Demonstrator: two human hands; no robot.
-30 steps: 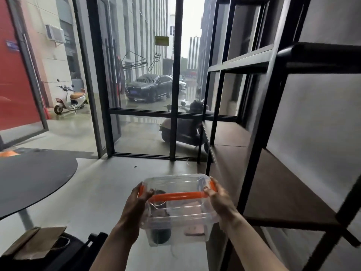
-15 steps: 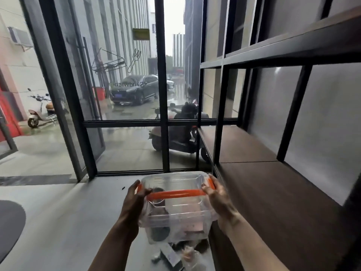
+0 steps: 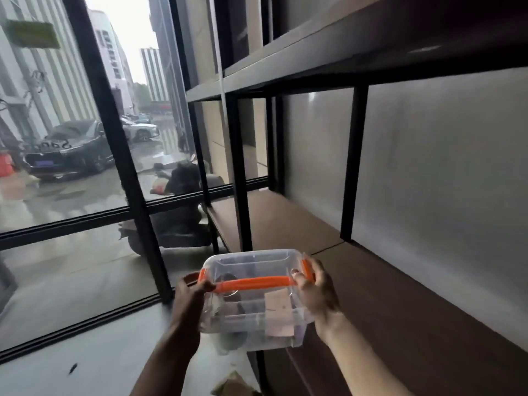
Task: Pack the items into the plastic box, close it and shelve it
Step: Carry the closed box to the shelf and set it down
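A clear plastic box (image 3: pixel 253 315) with a lid and an orange handle (image 3: pixel 253 282) hangs in the air at the lower middle. My left hand (image 3: pixel 190 295) grips its left end and my right hand (image 3: pixel 315 290) grips its right end by the orange clip. Dark and tan items show dimly through its walls. The box is level with, and just left of, the front edge of a brown shelf board (image 3: pixel 400 310) in a black metal rack. It does not touch the board.
The rack's black uprights (image 3: pixel 240 178) and an upper shelf (image 3: pixel 371 52) frame the open bay to my right. A glass wall with black frames (image 3: pixel 120 155) stands ahead, a parked scooter (image 3: pixel 177 218) behind it. Crumpled paper (image 3: pixel 234 385) lies on the floor below the box.
The view has swung right and closer to the rack. The box, still held by both hands, has risen a little and now sits beside the brown shelf's front edge.
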